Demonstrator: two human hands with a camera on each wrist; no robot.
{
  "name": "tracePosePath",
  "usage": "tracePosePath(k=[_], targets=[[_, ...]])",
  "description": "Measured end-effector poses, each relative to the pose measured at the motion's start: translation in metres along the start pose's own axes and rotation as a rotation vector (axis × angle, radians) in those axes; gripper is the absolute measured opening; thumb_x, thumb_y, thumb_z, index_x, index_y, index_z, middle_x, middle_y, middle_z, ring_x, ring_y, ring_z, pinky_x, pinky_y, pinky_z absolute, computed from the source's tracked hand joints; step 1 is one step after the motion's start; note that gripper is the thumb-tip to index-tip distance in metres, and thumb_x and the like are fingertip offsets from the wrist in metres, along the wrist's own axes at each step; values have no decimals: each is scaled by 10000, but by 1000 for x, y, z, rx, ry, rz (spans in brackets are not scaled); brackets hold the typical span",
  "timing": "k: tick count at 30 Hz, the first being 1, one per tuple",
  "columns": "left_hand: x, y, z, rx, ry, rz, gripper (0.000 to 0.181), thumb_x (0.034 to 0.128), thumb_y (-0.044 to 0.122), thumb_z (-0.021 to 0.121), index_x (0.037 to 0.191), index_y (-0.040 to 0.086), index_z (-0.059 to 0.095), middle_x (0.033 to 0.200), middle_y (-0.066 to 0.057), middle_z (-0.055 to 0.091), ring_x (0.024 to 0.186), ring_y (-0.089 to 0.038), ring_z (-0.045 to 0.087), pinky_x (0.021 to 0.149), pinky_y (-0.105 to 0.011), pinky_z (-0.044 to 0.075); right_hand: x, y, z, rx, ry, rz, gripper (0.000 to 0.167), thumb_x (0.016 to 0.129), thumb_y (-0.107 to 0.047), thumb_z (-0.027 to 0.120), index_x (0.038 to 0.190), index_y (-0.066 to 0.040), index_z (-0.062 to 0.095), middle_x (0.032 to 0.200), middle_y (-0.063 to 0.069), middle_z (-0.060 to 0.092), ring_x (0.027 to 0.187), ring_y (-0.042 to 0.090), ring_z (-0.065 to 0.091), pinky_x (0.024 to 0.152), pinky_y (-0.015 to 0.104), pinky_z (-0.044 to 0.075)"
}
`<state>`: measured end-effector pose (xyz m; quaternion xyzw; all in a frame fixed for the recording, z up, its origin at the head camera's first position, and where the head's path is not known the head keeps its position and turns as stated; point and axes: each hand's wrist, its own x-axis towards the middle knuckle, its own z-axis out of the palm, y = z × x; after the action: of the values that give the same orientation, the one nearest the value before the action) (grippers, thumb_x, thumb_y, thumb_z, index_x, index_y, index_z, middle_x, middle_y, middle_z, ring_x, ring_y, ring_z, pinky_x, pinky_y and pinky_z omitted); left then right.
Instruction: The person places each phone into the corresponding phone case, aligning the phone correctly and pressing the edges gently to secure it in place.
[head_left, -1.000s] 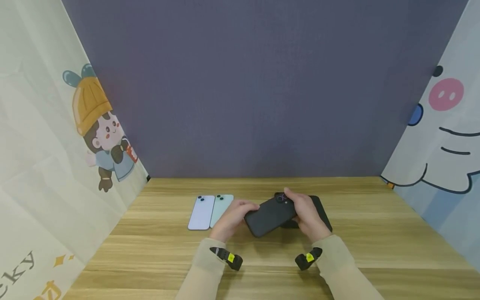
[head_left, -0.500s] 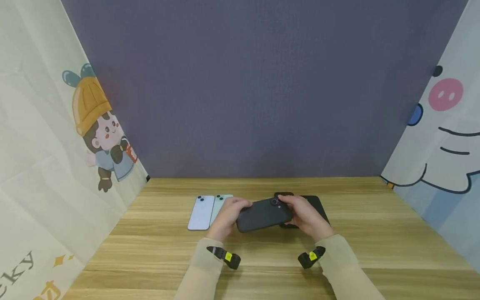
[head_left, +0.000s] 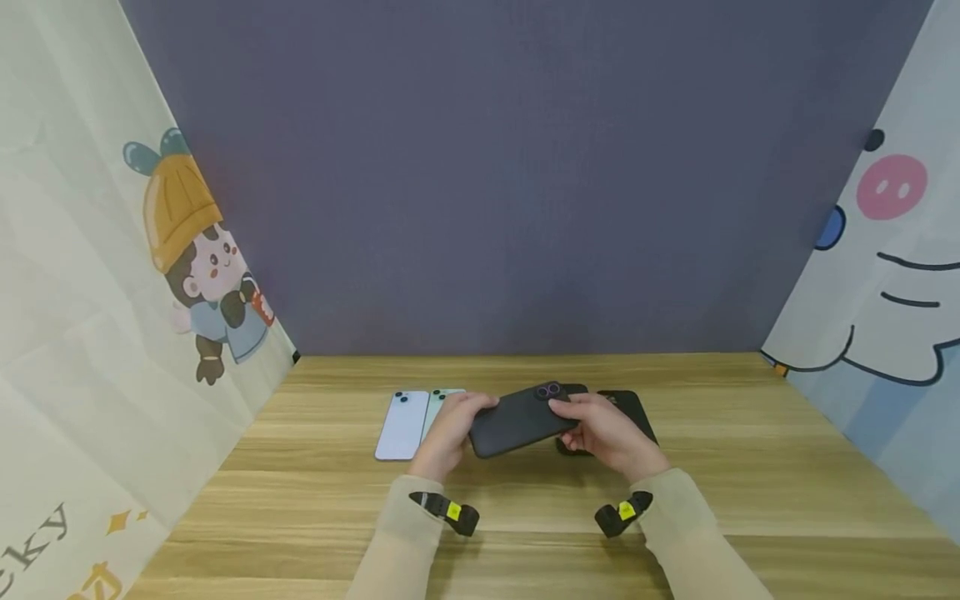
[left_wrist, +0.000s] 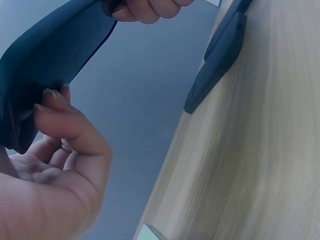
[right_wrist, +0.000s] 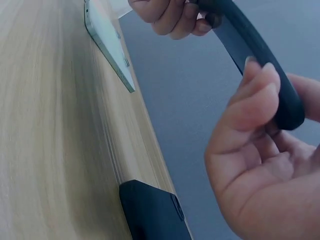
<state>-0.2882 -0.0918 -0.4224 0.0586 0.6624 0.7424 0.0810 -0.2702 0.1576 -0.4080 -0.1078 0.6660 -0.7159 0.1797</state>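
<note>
In the head view a black phone case with a two-ring camera area is held above the table, tilted up to the right. My left hand grips its left end, thumb on top and fingers underneath. My right hand pinches the other end, its thumb close to the camera area. Both wrist views show fingertips curled under the case, which looks bowed; whether a phone is inside I cannot tell. A lavender phone lies on the left, beside a mint-green phone partly hidden by my left hand.
Behind my right hand lie two black, phone-shaped pieces: one at the right, another mostly covered by the held case. The wooden table ends at a dark upright panel. Printed cloths hang at both sides.
Both hands have shifted the black phone case slightly left and away from me. Its tilt flattened, then rose again at the right, and my right thumb slid below the camera area.
</note>
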Motion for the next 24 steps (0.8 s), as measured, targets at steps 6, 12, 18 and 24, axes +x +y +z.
tracePosePath(k=[6,12,18,24], targets=[[0,2,0,-88,-34,-39,227,941,200,643,971,-23,672,831,-28,629,682,-101,628,641,-228,547,0,-1,-1,49,22,3,191,1026,-262,623,1011,-89,703,773,9,682,552,90,555,590,237,478],[0,7,-2,-128,-5,-21,259,953,201,642,1005,-52,667,940,-68,628,810,-140,641,702,-259,578,-1,-6,2,86,59,-11,191,1020,-264,633,968,-100,716,731,12,667,542,88,542,581,229,471],[1,6,-2,-104,45,6,239,929,202,678,934,-38,683,874,-44,633,762,-128,630,677,-258,573,0,-6,2,96,63,-12,196,1030,-254,615,988,-95,721,738,14,665,550,88,538,585,227,470],[2,4,-1,-59,66,37,269,935,164,652,964,-101,691,848,-63,666,696,-119,668,630,-232,567,0,-5,2,95,56,-12,197,1029,-263,616,979,-109,729,747,12,675,556,93,530,585,231,460]])
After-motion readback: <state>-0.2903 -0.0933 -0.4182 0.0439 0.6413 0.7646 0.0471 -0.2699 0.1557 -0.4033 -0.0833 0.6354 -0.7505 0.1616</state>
